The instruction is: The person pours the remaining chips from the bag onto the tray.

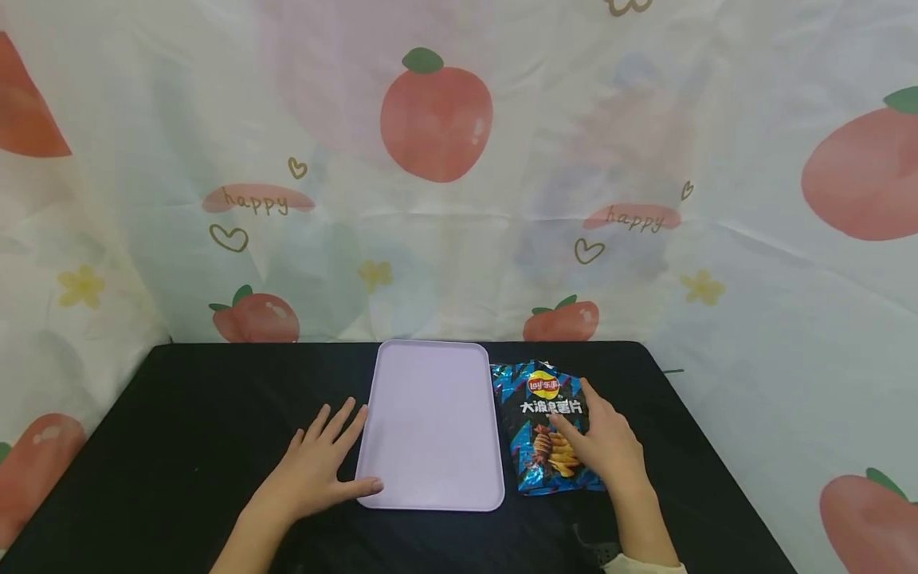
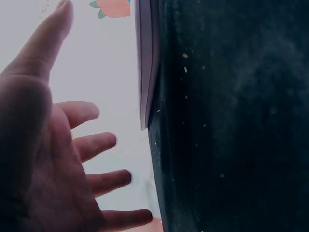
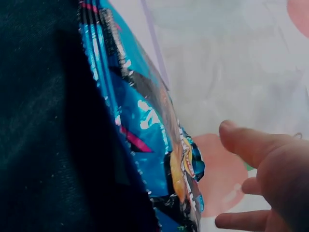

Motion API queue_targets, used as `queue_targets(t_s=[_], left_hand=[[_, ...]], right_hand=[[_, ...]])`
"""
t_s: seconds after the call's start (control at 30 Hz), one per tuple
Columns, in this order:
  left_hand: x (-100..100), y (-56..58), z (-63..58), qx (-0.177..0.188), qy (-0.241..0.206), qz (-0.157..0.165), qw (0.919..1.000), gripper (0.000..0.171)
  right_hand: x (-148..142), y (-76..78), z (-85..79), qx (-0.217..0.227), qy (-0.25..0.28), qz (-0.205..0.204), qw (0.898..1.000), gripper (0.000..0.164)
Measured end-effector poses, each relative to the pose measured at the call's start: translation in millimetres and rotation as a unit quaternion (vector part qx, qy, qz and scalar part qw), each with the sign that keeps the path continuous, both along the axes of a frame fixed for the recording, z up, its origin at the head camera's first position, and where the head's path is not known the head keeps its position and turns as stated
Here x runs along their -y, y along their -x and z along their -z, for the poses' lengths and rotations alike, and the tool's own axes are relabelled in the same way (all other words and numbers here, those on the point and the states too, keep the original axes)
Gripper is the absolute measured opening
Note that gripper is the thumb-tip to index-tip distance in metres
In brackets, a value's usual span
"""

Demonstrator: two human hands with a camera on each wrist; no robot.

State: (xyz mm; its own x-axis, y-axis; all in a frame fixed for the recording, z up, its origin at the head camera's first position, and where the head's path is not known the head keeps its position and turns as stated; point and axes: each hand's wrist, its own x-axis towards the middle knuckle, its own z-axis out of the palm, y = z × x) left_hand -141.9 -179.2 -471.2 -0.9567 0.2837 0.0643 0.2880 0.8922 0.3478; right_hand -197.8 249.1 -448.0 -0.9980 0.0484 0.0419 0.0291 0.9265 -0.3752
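The Lay's chip bag (image 1: 539,437) lies face up on the black table (image 1: 179,438), just right of the lilac tray (image 1: 430,430), label upright to the person, seemingly for easy reach. Over its right edge, the right hand (image 1: 613,445), fingers extended, gripping nothing! Left hand (image 1: 315,462)? Spread wide, empty, by the tray's near-left corner.

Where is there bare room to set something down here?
Widest is the black tabletop between its left edge and the left hand. The lilac tray is bare mid-surface, and a bare strip separates the right hand from the tabletop's right edge. Crowded: right of the tray, where the chip bag lies.
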Motion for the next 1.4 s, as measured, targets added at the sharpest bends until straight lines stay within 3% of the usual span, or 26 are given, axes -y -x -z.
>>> queue_targets(t_s=[0.17, 0.33, 0.97, 1.23, 1.4], left_hand=[[0.0, -1.5, -1.3, 0.064, -0.001, -0.003, 0.9979, 0.113], [-0.7, -3.7, -3.0, 0.099, 0.001, -0.004, 0.9951, 0.118], [-1.2, -6.8, 0.0, 0.1, 0.014, -0.005, 0.9949, 0.124], [-2.7, -7.2, 0.2, 0.098, 0.021, -0.007, 0.995, 0.118], [-3.2, -7.2, 1.1, 0.098, 0.023, -0.009, 0.9948, 0.117]], right_hand=[[-2.0, 1.1, 4.2, 0.035, -0.007, 0.001, 0.999, 0.097], [-3.1, 3.5, 6.4, 0.043, -0.006, 0.009, 0.999, 0.097], [-9.9, 7.0, 14.8, 0.06, 0.019, 0.046, 0.997, 0.091], [-11.0, 4.9, 14.0, 0.014, 0.081, 0.069, 0.994, 0.077], [-10.9, 7.5, 15.6, -0.055, 0.126, 0.094, 0.986, 0.065]])
